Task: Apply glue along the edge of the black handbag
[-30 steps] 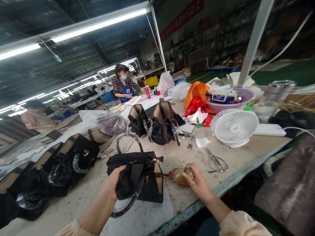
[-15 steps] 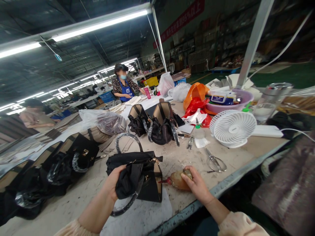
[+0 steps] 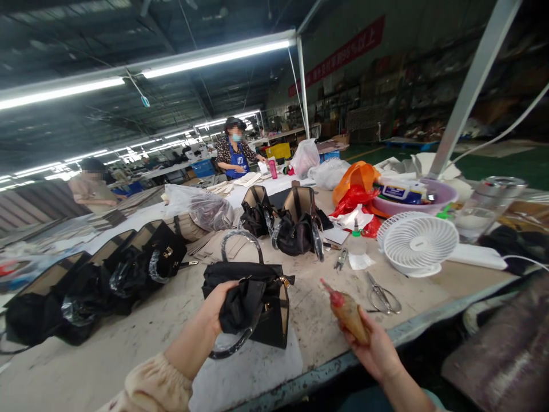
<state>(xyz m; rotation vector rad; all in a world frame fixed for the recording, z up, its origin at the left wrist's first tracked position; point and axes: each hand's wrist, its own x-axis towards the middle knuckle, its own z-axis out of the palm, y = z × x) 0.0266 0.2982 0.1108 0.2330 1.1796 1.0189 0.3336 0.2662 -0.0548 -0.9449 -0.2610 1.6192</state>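
Note:
My left hand (image 3: 218, 306) grips the black lining of a black handbag (image 3: 257, 303) that lies on its side on the worktable (image 3: 128, 349), one plastic-wrapped handle curving below my wrist. My right hand (image 3: 377, 355) is closed round the base of an amber squeeze bottle (image 3: 348, 313) with a red nozzle. The bottle is lifted off the table, nozzle pointing up and left, a little to the right of the bag.
Scissors (image 3: 381, 297) and small snips (image 3: 341, 258) lie right of the bag. A white fan (image 3: 418, 243), a pink basin (image 3: 433, 200) and a glass jar (image 3: 484, 206) stand at the right. More bags (image 3: 295, 229) stand behind and several at the left (image 3: 141, 263). Two people work at far tables.
My right hand has lifted the amber bottle off the table and tipped its nozzle upward. The left hand keeps its hold on the bag. The camera has shifted right.

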